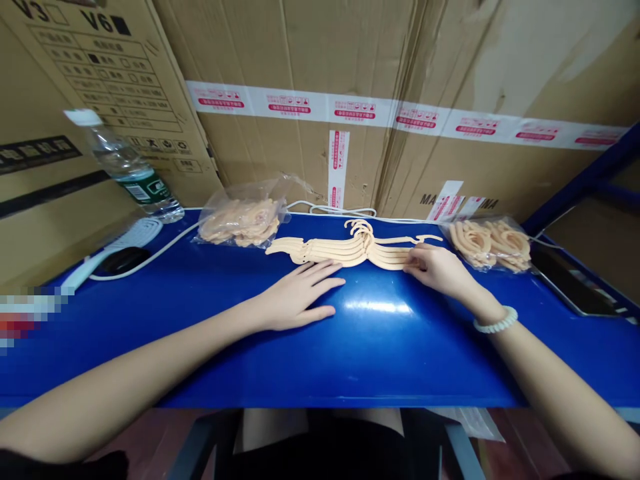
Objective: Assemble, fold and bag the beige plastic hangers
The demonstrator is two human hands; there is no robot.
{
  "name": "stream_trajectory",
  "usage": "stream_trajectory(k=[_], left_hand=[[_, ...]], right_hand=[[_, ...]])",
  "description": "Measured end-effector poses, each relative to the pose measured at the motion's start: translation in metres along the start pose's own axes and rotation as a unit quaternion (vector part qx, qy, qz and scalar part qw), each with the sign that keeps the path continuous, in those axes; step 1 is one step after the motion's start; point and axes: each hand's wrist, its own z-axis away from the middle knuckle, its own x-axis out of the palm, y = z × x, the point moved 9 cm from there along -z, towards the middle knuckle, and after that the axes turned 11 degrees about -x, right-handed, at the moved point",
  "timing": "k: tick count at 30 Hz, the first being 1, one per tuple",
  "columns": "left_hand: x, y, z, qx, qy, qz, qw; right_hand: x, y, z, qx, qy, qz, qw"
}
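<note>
Several peach-coloured hangers (340, 251) lie stacked on the blue table (320, 360), their hooks pointing to the back. My left hand (303, 293) rests flat with its fingers spread, fingertips against the front edge of the stack. At the stack's right end, my right hand (437, 270) has its thumb and fingers pinched around a hanger arm; the fingers partly cover that end. A bracelet of pale beads (496, 321) circles my right wrist.
Clear bags of peach-coloured pieces lie left (240, 220) and right (490, 243) of the hangers. Further left are a water bottle (135, 177), a pale brush-like item (125, 240) and a black mouse-like object (124, 261). A phone-like dark slab (575, 283) lies right. Cardboard (290, 153) stands behind.
</note>
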Motion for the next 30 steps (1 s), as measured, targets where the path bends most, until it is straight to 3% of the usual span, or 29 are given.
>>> stream_trajectory(k=[9,22,30], left_hand=[[0.001,-0.027,-0.011,-0.028,-0.006,0.01,1.0],[-0.002,-0.032,-0.006,-0.029,0.023,0.005,0.999],[-0.008,-0.027,-0.003,0.001,0.065,0.0,0.998]], right_hand=[[0.007,0.009,-0.007,-0.005,0.079,-0.006,0.997],[0.005,0.009,-0.007,-0.05,0.065,-0.006,0.997],[-0.001,0.016,-0.001,-0.032,0.064,0.002,0.997]])
